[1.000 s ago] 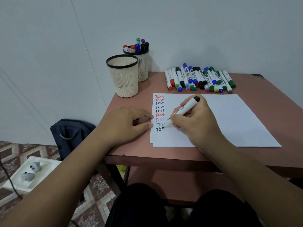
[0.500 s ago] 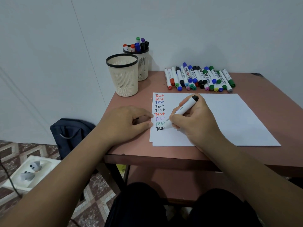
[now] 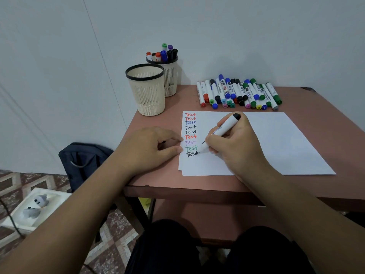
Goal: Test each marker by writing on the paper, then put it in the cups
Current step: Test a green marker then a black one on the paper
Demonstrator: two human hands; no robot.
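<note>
Writing a ninth line, the right hand (image 3: 235, 143) grips a white black-ended marker (image 3: 221, 131), its tip on the white paper sheet (image 3: 276, 143).

The tip hides the black word's last letter. The left hand (image 3: 150, 147), fingers loosely curled with a small dark object barely visible under them, rests at the paper's left edge. Beyond lie a row of capped markers (image 3: 239, 93), an empty cream mesh cup (image 3: 147, 89) and, partly hidden behind it, a second cup (image 3: 170, 76) holding markers.

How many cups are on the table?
2. The empty cream mesh cup with a black rim stands nearer, at the table's left back corner; the matching cup holding markers stands right behind it, by the wall.
</note>
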